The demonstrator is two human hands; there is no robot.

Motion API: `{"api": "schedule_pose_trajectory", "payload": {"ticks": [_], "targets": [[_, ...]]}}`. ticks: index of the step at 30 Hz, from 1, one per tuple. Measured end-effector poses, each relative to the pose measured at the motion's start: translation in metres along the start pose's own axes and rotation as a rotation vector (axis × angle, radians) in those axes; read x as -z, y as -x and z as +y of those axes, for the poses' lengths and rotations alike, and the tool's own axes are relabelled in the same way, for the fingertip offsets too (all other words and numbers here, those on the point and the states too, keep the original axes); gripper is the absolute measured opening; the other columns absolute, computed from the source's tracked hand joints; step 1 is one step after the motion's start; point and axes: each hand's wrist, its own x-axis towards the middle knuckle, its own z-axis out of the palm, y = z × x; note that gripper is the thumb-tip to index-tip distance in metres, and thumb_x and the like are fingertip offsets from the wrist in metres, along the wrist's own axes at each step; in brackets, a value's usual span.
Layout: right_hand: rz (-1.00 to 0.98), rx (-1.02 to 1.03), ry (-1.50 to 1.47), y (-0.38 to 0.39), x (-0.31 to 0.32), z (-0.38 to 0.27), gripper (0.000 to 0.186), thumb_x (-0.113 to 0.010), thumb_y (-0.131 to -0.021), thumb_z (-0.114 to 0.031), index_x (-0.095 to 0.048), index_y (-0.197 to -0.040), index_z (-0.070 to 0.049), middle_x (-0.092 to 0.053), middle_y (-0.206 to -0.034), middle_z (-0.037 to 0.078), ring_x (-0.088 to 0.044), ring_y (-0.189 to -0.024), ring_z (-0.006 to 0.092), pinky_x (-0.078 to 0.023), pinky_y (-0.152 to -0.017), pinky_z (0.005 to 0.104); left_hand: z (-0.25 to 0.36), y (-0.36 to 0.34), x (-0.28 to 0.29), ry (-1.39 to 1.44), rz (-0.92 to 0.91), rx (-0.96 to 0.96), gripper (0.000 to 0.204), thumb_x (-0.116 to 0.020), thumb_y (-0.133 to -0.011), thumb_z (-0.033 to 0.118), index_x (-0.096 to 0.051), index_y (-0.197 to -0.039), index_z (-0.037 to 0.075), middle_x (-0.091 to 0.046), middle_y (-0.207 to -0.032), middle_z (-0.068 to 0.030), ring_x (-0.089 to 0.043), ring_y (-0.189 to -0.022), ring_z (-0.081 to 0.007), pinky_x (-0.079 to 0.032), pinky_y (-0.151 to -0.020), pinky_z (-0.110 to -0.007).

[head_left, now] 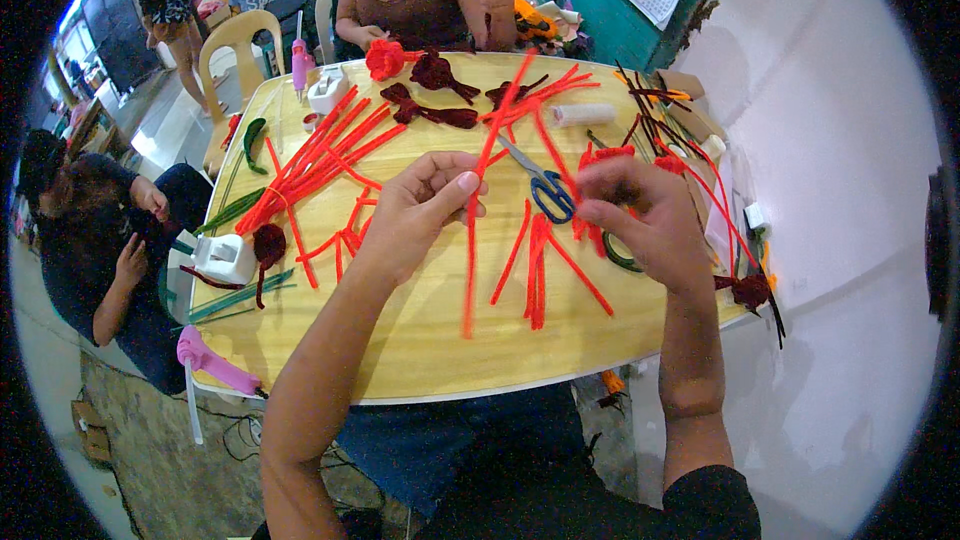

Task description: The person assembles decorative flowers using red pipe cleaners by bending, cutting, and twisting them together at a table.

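Observation:
My left hand is closed in a pinch around a red pipe cleaner, which stretches above and below the fingers, over the table. My right hand is curled and slightly blurred. Its thumb and fingertips meet the lower end of another slanting red pipe cleaner. Between my hands lie scissors with dark blue handles. Just below them is a small group of red pipe cleaners, some bent. A larger tied bundle of red pipe cleaners rests left of my left hand.
The yellow table carries a pink glue gun, a white tape dispenser, a red fuzzy flower and dark red pieces. A person sits across; another sits at left. A white wall borders the right.

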Motion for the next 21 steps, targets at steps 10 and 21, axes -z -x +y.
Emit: {"api": "schedule_pose_trajectory", "payload": {"ticks": [10,21], "targets": [[-0.092,0.346,0.121,-0.046,-0.049,0.010,0.014,-0.071,-0.079,-0.009,-0.066,-0.091,-0.003,-0.068,-0.083,0.010,-0.065,-0.069,0.0180,-0.050,-0.062,0.0289,0.001,0.003,0.001,-0.123,-0.031,-0.029,0.021,-0.062,-0.091,0.014,-0.061,-0.106,-0.001,-0.066,-0.089,-0.0079,-0.062,-0.079,-0.0132,-0.050,-0.072,-0.026],[0.020,0.257,0.015,-0.034,-0.056,0.038,0.027,-0.073,-0.080,-0.006,-0.059,-0.103,-0.001,-0.059,-0.078,0.002,-0.057,-0.074,0.0072,-0.046,-0.065,0.0226,-0.002,0.003,-0.003,-0.077,0.044,-0.077,0.018,-0.064,-0.090,0.012,-0.066,-0.101,-0.002,-0.067,-0.084,-0.0069,-0.062,-0.075,-0.0124,-0.049,-0.072,-0.025]]}}
